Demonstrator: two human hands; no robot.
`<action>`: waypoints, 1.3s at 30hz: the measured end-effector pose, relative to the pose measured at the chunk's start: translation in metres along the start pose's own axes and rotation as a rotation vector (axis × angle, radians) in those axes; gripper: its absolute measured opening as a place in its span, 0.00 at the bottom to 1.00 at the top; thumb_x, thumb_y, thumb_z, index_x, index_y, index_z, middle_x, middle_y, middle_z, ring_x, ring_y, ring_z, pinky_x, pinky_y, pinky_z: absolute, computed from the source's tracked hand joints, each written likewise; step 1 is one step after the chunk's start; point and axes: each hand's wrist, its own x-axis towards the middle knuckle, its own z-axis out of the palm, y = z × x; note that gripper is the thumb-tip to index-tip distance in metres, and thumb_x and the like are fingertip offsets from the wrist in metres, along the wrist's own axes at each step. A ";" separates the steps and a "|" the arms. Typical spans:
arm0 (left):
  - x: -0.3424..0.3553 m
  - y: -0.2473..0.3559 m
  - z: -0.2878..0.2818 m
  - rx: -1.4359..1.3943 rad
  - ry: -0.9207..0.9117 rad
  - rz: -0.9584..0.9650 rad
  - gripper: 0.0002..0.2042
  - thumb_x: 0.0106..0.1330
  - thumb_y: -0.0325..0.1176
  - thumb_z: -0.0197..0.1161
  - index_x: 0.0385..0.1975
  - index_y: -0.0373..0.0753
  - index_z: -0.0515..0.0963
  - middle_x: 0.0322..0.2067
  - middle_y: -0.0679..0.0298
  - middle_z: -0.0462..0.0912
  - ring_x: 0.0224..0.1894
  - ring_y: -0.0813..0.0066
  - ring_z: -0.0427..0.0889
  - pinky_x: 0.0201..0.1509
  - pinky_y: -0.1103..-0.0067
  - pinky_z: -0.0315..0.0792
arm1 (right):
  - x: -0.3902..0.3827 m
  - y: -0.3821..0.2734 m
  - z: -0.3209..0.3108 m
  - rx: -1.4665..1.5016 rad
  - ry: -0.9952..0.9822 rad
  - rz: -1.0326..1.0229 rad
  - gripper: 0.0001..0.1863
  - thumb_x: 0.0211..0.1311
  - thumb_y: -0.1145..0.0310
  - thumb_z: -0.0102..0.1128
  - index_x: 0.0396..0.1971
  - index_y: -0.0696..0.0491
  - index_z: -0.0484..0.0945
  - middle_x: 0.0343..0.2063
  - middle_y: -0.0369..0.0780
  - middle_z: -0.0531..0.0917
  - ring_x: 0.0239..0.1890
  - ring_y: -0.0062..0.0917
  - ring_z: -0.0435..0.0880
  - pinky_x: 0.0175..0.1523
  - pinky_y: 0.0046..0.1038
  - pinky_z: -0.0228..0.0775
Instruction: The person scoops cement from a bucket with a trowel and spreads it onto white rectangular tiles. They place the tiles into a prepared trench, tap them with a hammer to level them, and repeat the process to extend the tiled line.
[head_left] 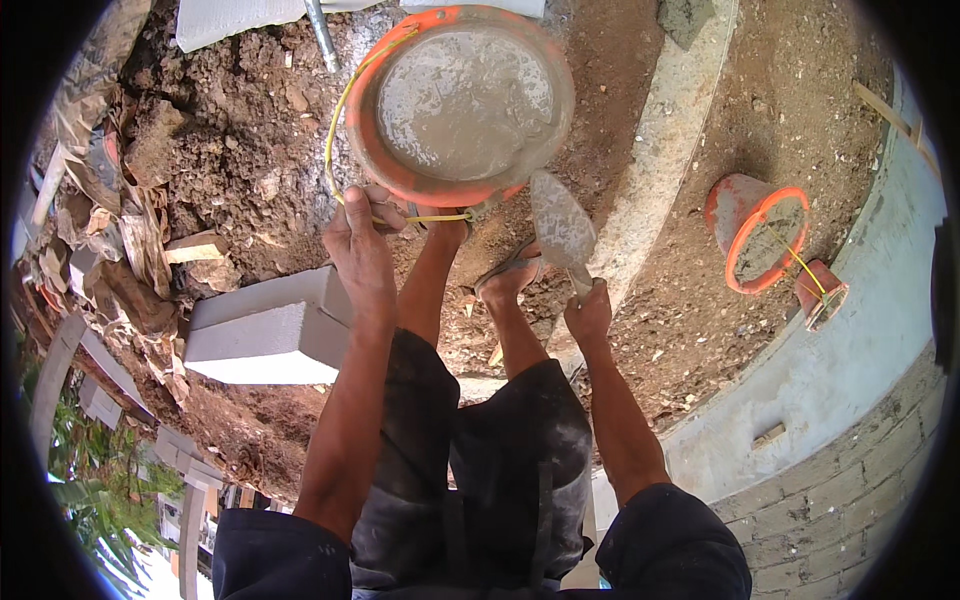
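An orange bucket [362, 150] full of wet grey mortar [465, 100] is in front of me, above my feet in the view. Its yellow handle [336, 125] curves down the left side, and my left hand [362, 230] is closed around it near the rim. In my right hand [588, 312] is a trowel [562, 222], gripped by its handle. The trowel's mortar-smeared blade points away from me, its tip close to the bucket's right rim.
Pale blocks [265, 330] lie left of my legs. Rubble and torn paper [140, 285] cover the left side. A tipped orange bucket [745, 235] and a small red container [822, 292] lie at right, near a grey wall [850, 370]. A concrete strip [665, 150] crosses the soil.
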 end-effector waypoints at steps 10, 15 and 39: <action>-0.012 0.003 0.002 0.022 -0.071 0.057 0.25 0.76 0.51 0.43 0.37 0.33 0.77 0.21 0.65 0.76 0.26 0.77 0.76 0.36 0.79 0.74 | 0.065 -0.133 -0.110 0.369 -0.150 -0.209 0.30 0.65 0.49 0.54 0.54 0.61 0.68 0.38 0.57 0.80 0.40 0.55 0.80 0.44 0.47 0.74; 0.001 -0.007 -0.005 0.006 -0.047 0.076 0.24 0.77 0.48 0.44 0.33 0.32 0.78 0.19 0.64 0.76 0.23 0.78 0.74 0.31 0.80 0.71 | 0.085 -0.100 -0.080 0.208 -0.231 -0.086 0.33 0.70 0.43 0.42 0.54 0.61 0.70 0.37 0.60 0.81 0.43 0.56 0.80 0.48 0.48 0.72; -0.007 0.020 0.005 -0.087 -0.227 0.008 0.21 0.75 0.48 0.47 0.36 0.32 0.75 0.21 0.61 0.77 0.32 0.69 0.80 0.46 0.71 0.74 | 0.032 0.019 0.110 0.029 0.197 0.013 0.35 0.52 0.66 0.64 0.58 0.66 0.60 0.56 0.61 0.67 0.54 0.52 0.71 0.55 0.45 0.69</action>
